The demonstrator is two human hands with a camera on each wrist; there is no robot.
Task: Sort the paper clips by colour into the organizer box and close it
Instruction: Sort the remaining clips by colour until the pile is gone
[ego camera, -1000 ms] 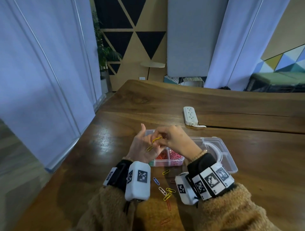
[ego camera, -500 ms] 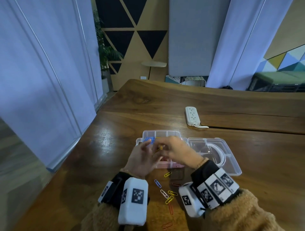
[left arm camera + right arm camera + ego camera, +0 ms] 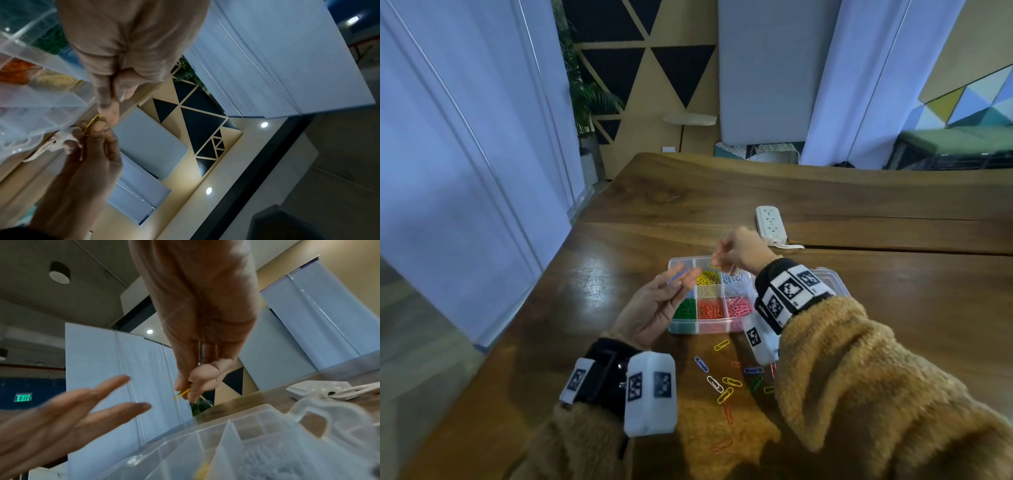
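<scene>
The clear organizer box [image 3: 702, 328] lies open on the table, with yellow, white, green, red and pink clips in separate compartments. My right hand [image 3: 717, 263] hovers over the back middle compartment and pinches a yellow paper clip [image 3: 713, 266] between thumb and fingertips; the same yellow clip [image 3: 182, 392] shows in the right wrist view. My left hand [image 3: 681, 277] floats palm-up over the box's left side with straight fingers [image 3: 115, 412] and holds nothing I can see. It hides the back left compartment, where some blue shows. Several loose clips [image 3: 722, 383] lie in front of the box.
The box's clear lid [image 3: 832, 277] lies flat to the right, partly hidden by my right sleeve. A white power strip [image 3: 770, 226] sits behind the box. The wooden table [image 3: 893, 308] ends in an edge at the left.
My right hand has lifted away from my left palm and moved to the back of the box with a yellow clip. My left hand has drawn back left and flattened, uncovering the compartments.
</scene>
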